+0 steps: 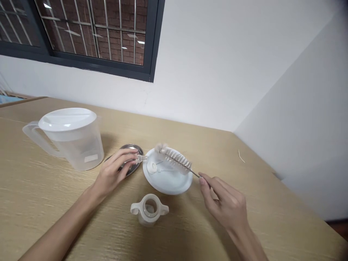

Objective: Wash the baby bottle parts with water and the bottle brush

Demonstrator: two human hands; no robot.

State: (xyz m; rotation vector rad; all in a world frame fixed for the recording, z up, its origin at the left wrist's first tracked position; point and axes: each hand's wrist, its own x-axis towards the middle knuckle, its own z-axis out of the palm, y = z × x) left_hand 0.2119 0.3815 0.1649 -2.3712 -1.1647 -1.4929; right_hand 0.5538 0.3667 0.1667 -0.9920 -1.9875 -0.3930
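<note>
My right hand [224, 201] is closed around the twisted-wire handle of a bottle brush [176, 159], whose pale bristles slant over the white bowl [168, 190]. My left hand [115, 170] pinches a small clear, ribbed piece [141, 158] at the bowl's left rim; its exact kind I cannot make out. In the bowl lie a small white round part [153, 167] and a thin stem-like piece. An oval metal tray [140, 148] is partly hidden behind my left hand. Nearer to me, between my forearms, an open two-handled baby bottle [149, 216] stands upright.
At the left stands a translucent lidded pitcher [78, 145] with a handle. A thin pale strip [241, 156] lies on the wooden table [258, 203] at the right. The white wall [195, 72] and a barred window [95, 32] rise behind the table.
</note>
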